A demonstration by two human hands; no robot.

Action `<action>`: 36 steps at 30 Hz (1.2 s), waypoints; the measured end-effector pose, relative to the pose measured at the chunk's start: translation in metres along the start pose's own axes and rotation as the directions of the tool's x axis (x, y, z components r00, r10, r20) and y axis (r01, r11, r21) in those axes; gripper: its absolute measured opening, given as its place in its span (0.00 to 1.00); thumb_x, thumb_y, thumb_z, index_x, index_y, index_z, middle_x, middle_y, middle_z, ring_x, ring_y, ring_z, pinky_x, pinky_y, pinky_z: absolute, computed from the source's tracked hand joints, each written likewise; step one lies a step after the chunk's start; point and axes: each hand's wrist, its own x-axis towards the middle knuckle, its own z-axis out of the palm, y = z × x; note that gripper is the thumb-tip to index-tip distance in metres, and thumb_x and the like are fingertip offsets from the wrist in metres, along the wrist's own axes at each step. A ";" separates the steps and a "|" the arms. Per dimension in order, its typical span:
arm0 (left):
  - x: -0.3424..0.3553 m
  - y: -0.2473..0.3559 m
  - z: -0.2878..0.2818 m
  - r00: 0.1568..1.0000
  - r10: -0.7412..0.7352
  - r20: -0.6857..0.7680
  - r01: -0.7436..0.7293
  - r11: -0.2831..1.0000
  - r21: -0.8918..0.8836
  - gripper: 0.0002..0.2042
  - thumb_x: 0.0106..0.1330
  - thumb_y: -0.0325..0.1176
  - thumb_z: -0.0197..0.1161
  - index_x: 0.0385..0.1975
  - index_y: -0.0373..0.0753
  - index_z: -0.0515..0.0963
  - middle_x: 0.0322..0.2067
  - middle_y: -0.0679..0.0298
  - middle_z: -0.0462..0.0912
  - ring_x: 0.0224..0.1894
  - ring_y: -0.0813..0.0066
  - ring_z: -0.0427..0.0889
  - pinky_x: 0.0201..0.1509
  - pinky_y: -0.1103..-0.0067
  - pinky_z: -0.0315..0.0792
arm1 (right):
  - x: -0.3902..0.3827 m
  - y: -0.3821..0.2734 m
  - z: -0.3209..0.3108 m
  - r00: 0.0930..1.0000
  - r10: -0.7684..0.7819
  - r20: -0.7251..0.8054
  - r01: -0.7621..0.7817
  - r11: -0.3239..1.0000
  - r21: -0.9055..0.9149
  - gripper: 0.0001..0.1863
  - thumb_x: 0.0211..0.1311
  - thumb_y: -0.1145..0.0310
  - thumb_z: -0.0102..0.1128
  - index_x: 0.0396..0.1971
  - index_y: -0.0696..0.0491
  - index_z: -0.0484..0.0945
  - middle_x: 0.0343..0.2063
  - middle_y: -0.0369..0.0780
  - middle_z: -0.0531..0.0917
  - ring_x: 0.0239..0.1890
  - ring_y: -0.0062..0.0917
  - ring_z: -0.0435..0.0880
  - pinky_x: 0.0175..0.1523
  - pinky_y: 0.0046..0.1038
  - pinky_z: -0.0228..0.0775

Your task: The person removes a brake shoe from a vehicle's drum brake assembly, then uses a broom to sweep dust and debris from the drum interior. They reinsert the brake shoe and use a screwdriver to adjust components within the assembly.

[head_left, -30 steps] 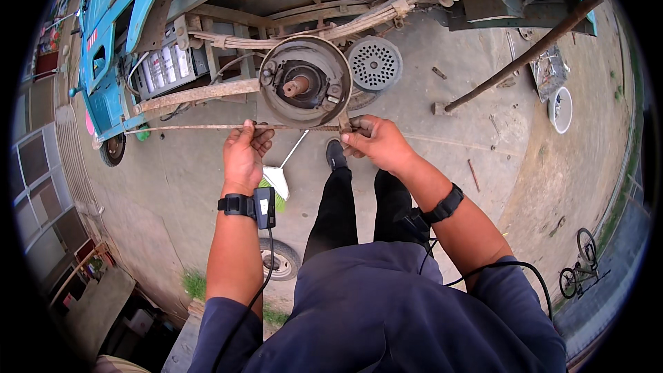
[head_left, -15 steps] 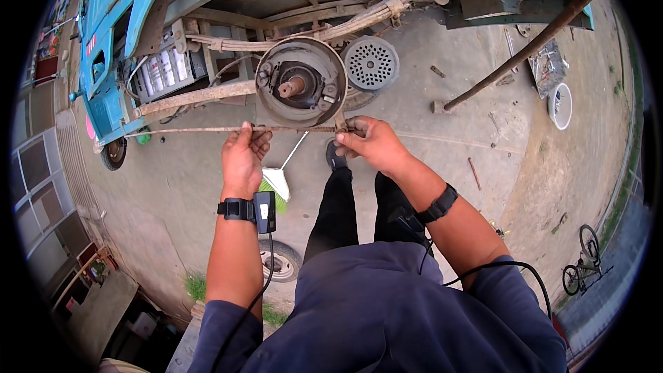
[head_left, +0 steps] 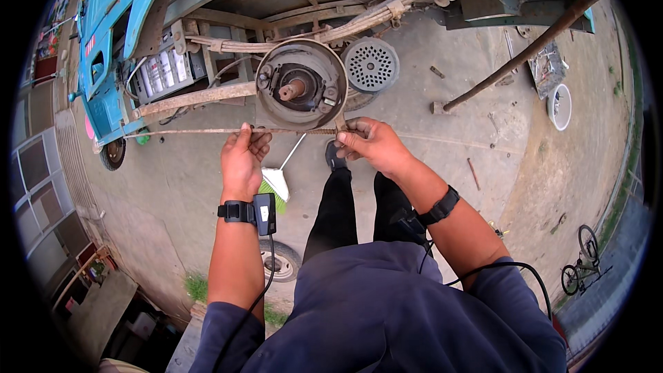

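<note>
A rusty thin rod [head_left: 197, 130] runs sideways just below an open brake drum assembly [head_left: 301, 84] with a bare hub shaft in its middle. My left hand [head_left: 243, 155] pinches the rod left of the drum's lower part. At the rod's right end, a coiled spring [head_left: 320, 131] meets a small rusty bracket [head_left: 340, 121] under the drum. My right hand [head_left: 371, 144] is closed at that end, thumb and fingers around the bracket and rod fitting; exactly which piece it grips is partly hidden.
A blue vehicle [head_left: 105, 31] with rusty springs surrounds the work. A perforated disc [head_left: 375, 69], a long steel bar [head_left: 518, 59], a tool tray [head_left: 545, 69] and a white bucket [head_left: 559, 117] lie rightward. Below are a broom head [head_left: 275, 186], a loose wheel [head_left: 280, 262] and a bicycle [head_left: 581, 269].
Both hands and the drum appear slightly farther left in the picture than a second ago. The grip on the rod looks the same.
</note>
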 end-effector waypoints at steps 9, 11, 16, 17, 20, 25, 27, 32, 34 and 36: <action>-0.001 0.001 0.002 1.000 -0.013 -0.014 0.013 1.000 -0.016 0.08 0.78 0.39 0.60 0.40 0.42 0.74 0.36 0.62 0.86 0.38 0.70 0.87 0.40 0.76 0.76 | 0.013 0.001 0.009 0.993 -0.051 -0.104 0.051 0.999 -0.006 0.19 0.73 0.56 0.63 0.49 0.58 0.79 0.40 0.38 0.87 0.42 0.24 0.88 0.42 0.27 0.78; -0.002 0.001 0.003 1.000 -0.008 -0.017 0.008 1.000 -0.018 0.09 0.78 0.39 0.60 0.40 0.42 0.73 0.36 0.62 0.86 0.38 0.71 0.87 0.40 0.76 0.76 | 0.012 -0.003 0.008 0.996 -0.016 -0.083 0.013 0.999 -0.042 0.18 0.75 0.56 0.60 0.49 0.57 0.79 0.43 0.40 0.86 0.46 0.26 0.88 0.46 0.29 0.79; -0.004 0.005 0.005 1.000 -0.025 -0.018 0.025 1.000 -0.002 0.08 0.77 0.40 0.61 0.41 0.42 0.75 0.37 0.61 0.86 0.40 0.69 0.86 0.41 0.76 0.75 | 0.015 -0.002 0.011 0.991 -0.040 -0.128 0.040 0.999 -0.001 0.16 0.74 0.58 0.62 0.43 0.59 0.81 0.36 0.37 0.86 0.40 0.22 0.88 0.40 0.26 0.78; -0.005 0.005 0.004 1.000 -0.020 -0.012 0.020 1.000 -0.003 0.09 0.77 0.40 0.61 0.41 0.42 0.75 0.37 0.61 0.86 0.40 0.70 0.86 0.41 0.76 0.76 | 0.016 -0.002 0.012 0.991 -0.037 -0.131 0.038 0.999 0.001 0.16 0.74 0.59 0.62 0.43 0.58 0.81 0.36 0.37 0.86 0.40 0.22 0.88 0.41 0.26 0.78; -0.003 0.003 0.001 1.000 -0.010 0.005 0.010 1.000 -0.009 0.09 0.77 0.40 0.60 0.41 0.42 0.75 0.37 0.61 0.86 0.39 0.70 0.86 0.42 0.76 0.76 | 0.013 -0.003 0.007 0.997 -0.024 -0.073 0.023 1.000 -0.007 0.17 0.76 0.58 0.59 0.50 0.57 0.79 0.43 0.40 0.87 0.45 0.25 0.87 0.47 0.29 0.79; -0.001 0.004 0.004 0.999 -0.036 -0.005 0.036 0.999 0.003 0.09 0.78 0.40 0.59 0.41 0.42 0.75 0.36 0.62 0.86 0.39 0.71 0.86 0.41 0.76 0.76 | 0.014 -0.002 0.008 0.996 -0.006 -0.083 0.007 1.000 0.006 0.17 0.76 0.58 0.59 0.51 0.57 0.80 0.43 0.39 0.87 0.45 0.25 0.87 0.48 0.29 0.79; -0.003 0.003 0.003 1.000 -0.028 -0.010 0.028 1.000 0.001 0.09 0.78 0.40 0.59 0.41 0.42 0.75 0.36 0.62 0.86 0.39 0.71 0.86 0.41 0.76 0.77 | 0.014 -0.002 0.008 0.997 -0.006 -0.082 0.007 1.000 0.009 0.17 0.76 0.57 0.59 0.51 0.56 0.80 0.43 0.39 0.87 0.45 0.25 0.87 0.48 0.29 0.79; -0.003 0.001 0.004 1.000 -0.025 -0.013 0.025 1.000 -0.005 0.09 0.78 0.40 0.60 0.40 0.42 0.74 0.36 0.62 0.85 0.38 0.70 0.87 0.40 0.76 0.77 | 0.014 -0.002 0.007 0.995 -0.019 -0.100 0.013 0.998 -0.063 0.18 0.75 0.56 0.59 0.51 0.56 0.80 0.44 0.39 0.87 0.46 0.25 0.87 0.48 0.29 0.78; 0.001 -0.002 0.001 1.000 -0.021 -0.006 0.021 1.000 0.000 0.09 0.78 0.40 0.59 0.41 0.43 0.75 0.36 0.63 0.86 0.38 0.71 0.86 0.41 0.76 0.77 | 0.014 -0.005 0.009 0.994 -0.009 -0.107 0.006 1.000 -0.027 0.17 0.74 0.58 0.61 0.48 0.57 0.80 0.40 0.38 0.86 0.44 0.23 0.86 0.45 0.28 0.78; 0.001 -0.003 0.000 1.000 -0.021 -0.007 0.021 1.000 -0.002 0.08 0.78 0.40 0.60 0.40 0.43 0.75 0.36 0.62 0.86 0.38 0.71 0.86 0.41 0.76 0.77 | 0.013 -0.006 0.009 0.994 -0.010 -0.111 0.008 1.000 -0.013 0.16 0.74 0.59 0.62 0.47 0.58 0.80 0.38 0.37 0.86 0.43 0.22 0.86 0.43 0.28 0.78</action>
